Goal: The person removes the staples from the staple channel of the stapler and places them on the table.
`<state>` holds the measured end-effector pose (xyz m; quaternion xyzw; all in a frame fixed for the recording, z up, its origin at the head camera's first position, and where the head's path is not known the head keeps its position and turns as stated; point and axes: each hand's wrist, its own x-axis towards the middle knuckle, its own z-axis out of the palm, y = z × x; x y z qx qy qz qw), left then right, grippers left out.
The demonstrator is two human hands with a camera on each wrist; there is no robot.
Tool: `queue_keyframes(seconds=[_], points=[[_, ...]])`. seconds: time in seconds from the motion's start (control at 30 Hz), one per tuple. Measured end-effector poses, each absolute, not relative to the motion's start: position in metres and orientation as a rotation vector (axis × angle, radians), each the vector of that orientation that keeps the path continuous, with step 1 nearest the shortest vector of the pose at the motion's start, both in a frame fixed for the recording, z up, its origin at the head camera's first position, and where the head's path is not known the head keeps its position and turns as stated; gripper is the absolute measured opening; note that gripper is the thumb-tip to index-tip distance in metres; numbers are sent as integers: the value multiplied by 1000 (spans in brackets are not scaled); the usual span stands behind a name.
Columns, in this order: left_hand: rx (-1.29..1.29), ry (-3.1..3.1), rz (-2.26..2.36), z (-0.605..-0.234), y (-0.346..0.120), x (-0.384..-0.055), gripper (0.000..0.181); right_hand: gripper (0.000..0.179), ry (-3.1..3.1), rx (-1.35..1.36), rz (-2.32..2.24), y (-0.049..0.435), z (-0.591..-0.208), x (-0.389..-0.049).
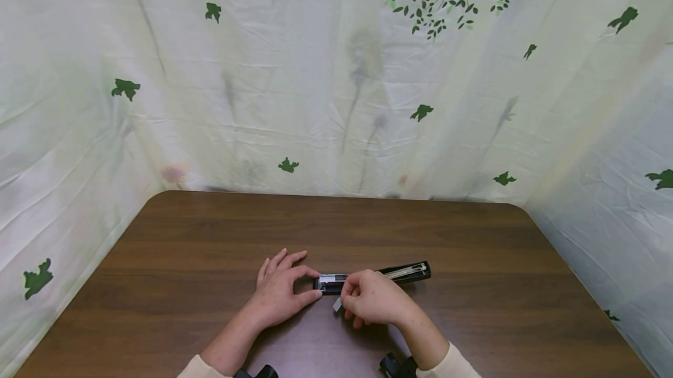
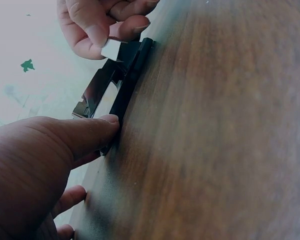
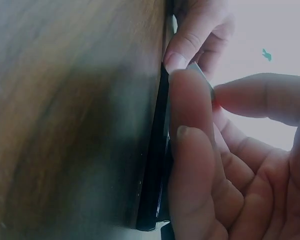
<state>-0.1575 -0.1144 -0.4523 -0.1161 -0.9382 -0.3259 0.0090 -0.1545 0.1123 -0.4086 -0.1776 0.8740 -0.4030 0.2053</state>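
Note:
A black stapler [image 1: 419, 271] lies opened out on the table, with silvery metal parts showing along it. My left hand [image 1: 281, 293] pinches its left end between thumb and index finger, the other fingers spread beyond. Over the stapler's middle, my right hand [image 1: 375, 296] holds a short silvery strip of staples [image 1: 337, 305] between thumb and fingertips. In the left wrist view the strip [image 2: 111, 50] appears pale and overlaps the stapler [image 2: 132, 75]. From the right wrist, the strip [image 3: 203, 77] shows edge-on between the fingers, which hide part of the stapler [image 3: 152, 185].
The brown wooden table [image 1: 210, 232] has rounded far corners. A pale curtain [image 1: 326, 103] printed with leaves hangs behind it and along both sides. Black wrist devices [image 1: 398, 365] sit at the near edge of the head view.

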Motion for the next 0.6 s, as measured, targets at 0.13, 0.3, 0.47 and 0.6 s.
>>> queue_keyframes(seconds=[0.13,0.3,0.47,0.6], points=[[-363,-2932,-1022,-452,-114,-157,24,14,2410,-518,-1089,113,-409,-154],[-360,-2928,-1021,-453,-114,-158,25,15,2386,-537,-1052,114,-410,-154],[-359,-2930,-1020,-452,-114,-158,24,16,2378,-526,-1032,113,-411,-154],[-360,-2930,-1023,-452,-114,-157,24,16,2375,-525,-1021,113,-412,-154]])
